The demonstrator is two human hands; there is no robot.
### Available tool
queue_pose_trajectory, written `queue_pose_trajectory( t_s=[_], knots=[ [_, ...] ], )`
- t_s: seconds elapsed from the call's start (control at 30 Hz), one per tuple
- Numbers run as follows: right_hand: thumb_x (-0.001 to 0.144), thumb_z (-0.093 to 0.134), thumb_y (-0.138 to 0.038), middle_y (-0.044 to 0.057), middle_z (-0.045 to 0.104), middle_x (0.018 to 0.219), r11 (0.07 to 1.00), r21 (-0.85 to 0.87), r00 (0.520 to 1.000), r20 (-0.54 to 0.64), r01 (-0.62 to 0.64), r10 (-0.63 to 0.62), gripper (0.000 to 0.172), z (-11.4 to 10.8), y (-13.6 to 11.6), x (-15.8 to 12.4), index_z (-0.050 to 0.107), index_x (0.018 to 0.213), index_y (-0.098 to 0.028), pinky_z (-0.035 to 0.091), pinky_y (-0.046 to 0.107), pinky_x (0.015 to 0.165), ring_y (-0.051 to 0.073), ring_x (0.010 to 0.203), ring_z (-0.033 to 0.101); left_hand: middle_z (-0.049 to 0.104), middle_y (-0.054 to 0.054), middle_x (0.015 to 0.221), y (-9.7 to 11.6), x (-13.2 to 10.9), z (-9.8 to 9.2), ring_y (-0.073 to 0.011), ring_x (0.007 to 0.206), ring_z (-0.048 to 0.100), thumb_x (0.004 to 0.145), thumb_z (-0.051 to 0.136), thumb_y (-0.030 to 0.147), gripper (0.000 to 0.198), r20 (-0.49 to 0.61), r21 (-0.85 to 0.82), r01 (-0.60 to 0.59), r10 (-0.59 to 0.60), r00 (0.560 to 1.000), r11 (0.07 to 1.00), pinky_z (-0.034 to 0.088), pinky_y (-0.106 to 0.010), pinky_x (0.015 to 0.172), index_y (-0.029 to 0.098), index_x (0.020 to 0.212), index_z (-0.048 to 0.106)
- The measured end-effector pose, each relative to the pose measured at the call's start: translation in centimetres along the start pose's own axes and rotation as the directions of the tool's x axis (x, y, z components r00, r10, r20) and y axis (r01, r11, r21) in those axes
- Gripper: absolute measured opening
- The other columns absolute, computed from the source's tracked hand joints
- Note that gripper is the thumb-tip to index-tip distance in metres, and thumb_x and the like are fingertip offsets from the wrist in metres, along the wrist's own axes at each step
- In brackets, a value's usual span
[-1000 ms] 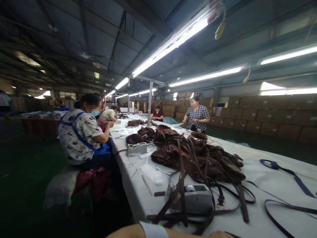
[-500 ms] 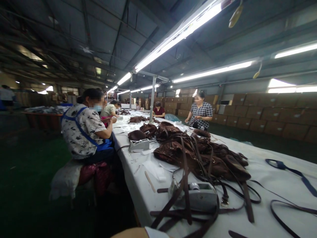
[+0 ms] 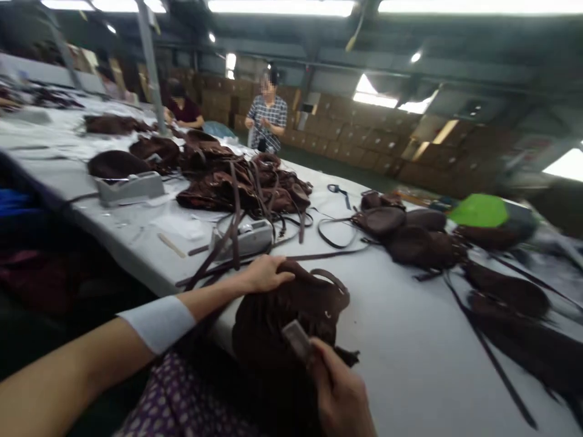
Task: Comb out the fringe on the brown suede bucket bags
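Note:
A dark brown bag [image 3: 277,321] with a short loop handle stands in front of me at the table edge. My left hand [image 3: 264,274] is closed on the bag's upper left edge. A wide white band [image 3: 159,323] wraps my left forearm. My right hand [image 3: 339,388] is closed round the end of a small flat grey-white rectangular piece [image 3: 298,340], held just in front of the bag. Whether that piece touches the bag I cannot tell. Behind my left hand stands a grey tape dispenser [image 3: 248,237] with brown straps over it.
A heap of brown bags [image 3: 223,188] lies beyond, near a second tape dispenser [image 3: 131,188]. More brown bags [image 3: 410,233] lie to the right, near a bright green piece [image 3: 478,210]. A co-worker in a checked shirt [image 3: 268,112] stands across the white table [image 3: 410,340].
My view has turned right and down. Both hands, the bag in front of me and the bags on the right now show; the co-worker seated at left is out of view.

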State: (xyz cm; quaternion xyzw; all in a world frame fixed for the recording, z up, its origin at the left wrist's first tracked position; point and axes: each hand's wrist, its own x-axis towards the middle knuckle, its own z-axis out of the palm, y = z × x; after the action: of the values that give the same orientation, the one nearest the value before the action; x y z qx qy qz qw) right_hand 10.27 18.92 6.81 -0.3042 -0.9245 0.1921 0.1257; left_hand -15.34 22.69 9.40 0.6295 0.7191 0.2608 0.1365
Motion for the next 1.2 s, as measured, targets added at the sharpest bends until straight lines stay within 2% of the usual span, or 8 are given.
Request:
queue_pose_trajectory(
  t_s=[0.07, 0.13, 0.27, 0.43, 0.73, 0.93, 1.07, 1.2],
  knots=[
    [0.096, 0.033, -0.021, 0.013, 0.065, 0.112, 0.997, 0.012, 0.96, -0.267, -0.082, 0.082, 0.034, -1.2, 1.3, 1.9, 0.058, 0.12, -0.017, 0.049, 0.035, 0.085, 0.024, 0.102, 0.061, 0.065, -0.004, 0.078, 0.6, -0.1, 0.6, -0.0203, 0.074, 0.06, 0.084, 0.055, 0.048, 0.03, 0.015, -0.042, -0.058, 0.059, 0.998, 0.997, 0.039, -0.027, 0.063, 0.018, 0.083, 0.06],
    [0.09, 0.037, -0.01, 0.011, 0.067, 0.106, 0.995, -0.062, 0.964, -0.258, -0.084, 0.066, 0.033, -1.4, 1.6, 3.9, 0.06, 0.113, -0.016, 0.047, 0.032, 0.084, 0.023, 0.098, 0.062, 0.061, 0.0, 0.07, 1.2, -0.4, 1.0, -0.0171, 0.067, 0.057, 0.083, 0.056, 0.048, 0.03, 0.026, -0.069, -0.101, 0.103, 0.994, 0.993, 0.035, -0.025, 0.058, 0.019, 0.076, 0.058],
    [0.077, 0.043, 0.002, 0.008, 0.067, 0.092, 0.974, -0.226, 0.998, 0.034, -0.035, 0.044, 0.035, 0.7, 0.4, 5.2, 0.06, 0.101, -0.017, 0.042, 0.027, 0.074, 0.02, 0.086, 0.06, 0.054, 0.002, 0.062, 1.2, -0.7, 1.7, -0.0152, 0.061, 0.052, 0.08, 0.059, 0.046, 0.032, -0.009, -0.069, -0.065, 0.065, 0.998, 0.995, 0.029, -0.025, 0.054, 0.019, 0.065, 0.051],
    [0.073, 0.046, 0.001, 0.005, 0.065, 0.09, 0.965, -0.199, 0.949, 0.298, 0.169, -0.104, 0.033, 2.0, -1.4, 2.7, 0.056, 0.096, -0.02, 0.036, 0.027, 0.072, 0.019, 0.084, 0.056, 0.054, 0.002, 0.062, 0.0, -0.4, 2.6, -0.0145, 0.062, 0.051, 0.08, 0.058, 0.044, 0.031, -0.037, -0.066, 0.036, -0.038, 0.999, 0.997, 0.029, -0.025, 0.054, 0.019, 0.064, 0.05],
    [0.064, 0.051, -0.003, 0.004, 0.065, 0.085, 0.969, -0.066, 0.89, 0.413, 0.24, -0.193, 0.034, 1.0, -3.2, 0.4, 0.053, 0.093, -0.02, 0.035, 0.026, 0.066, 0.019, 0.079, 0.057, 0.062, -0.001, 0.07, 1.2, -0.4, 3.3, -0.0172, 0.068, 0.057, 0.078, 0.061, 0.038, 0.021, -0.05, -0.036, 0.109, -0.111, 0.993, 0.993, 0.032, -0.025, 0.056, 0.019, 0.07, 0.056],
    [0.088, 0.039, -0.014, -0.002, 0.055, 0.065, 0.953, 0.299, 0.927, 0.341, 0.052, -0.157, 0.015, 0.8, -2.7, -0.7, 0.052, 0.092, -0.02, 0.029, 0.021, 0.051, 0.012, 0.055, 0.051, 0.065, -0.004, 0.076, -0.1, -0.7, 3.4, -0.0208, 0.074, 0.06, 0.082, 0.058, 0.038, 0.02, -0.091, -0.005, 0.146, -0.145, 0.985, 0.989, 0.037, -0.026, 0.059, 0.019, 0.075, 0.058],
    [0.091, 0.037, -0.015, -0.002, 0.055, 0.066, 0.959, 0.283, 0.963, 0.253, 0.016, -0.091, 0.017, 1.3, -1.4, -0.3, 0.053, 0.094, -0.021, 0.03, 0.02, 0.053, 0.012, 0.058, 0.052, 0.065, -0.01, 0.085, 0.1, -1.2, 2.3, -0.0262, 0.085, 0.061, 0.085, 0.056, 0.034, 0.02, -0.117, 0.023, 0.137, -0.133, 0.984, 0.99, 0.043, -0.032, 0.073, 0.015, 0.088, 0.061],
    [0.089, 0.038, -0.013, -0.001, 0.058, 0.07, 0.976, 0.217, 0.98, 0.186, 0.024, -0.066, 0.017, 1.2, -0.7, 0.8, 0.052, 0.092, -0.021, 0.031, 0.021, 0.056, 0.013, 0.062, 0.054, 0.061, -0.007, 0.111, 2.3, -3.2, 0.4, -0.022, 0.108, 0.053, 0.09, 0.05, 0.025, 0.016, -0.107, -0.062, -0.107, 0.1, 0.989, 0.992, 0.038, -0.03, 0.094, 0.019, 0.103, 0.058]
  ],
)
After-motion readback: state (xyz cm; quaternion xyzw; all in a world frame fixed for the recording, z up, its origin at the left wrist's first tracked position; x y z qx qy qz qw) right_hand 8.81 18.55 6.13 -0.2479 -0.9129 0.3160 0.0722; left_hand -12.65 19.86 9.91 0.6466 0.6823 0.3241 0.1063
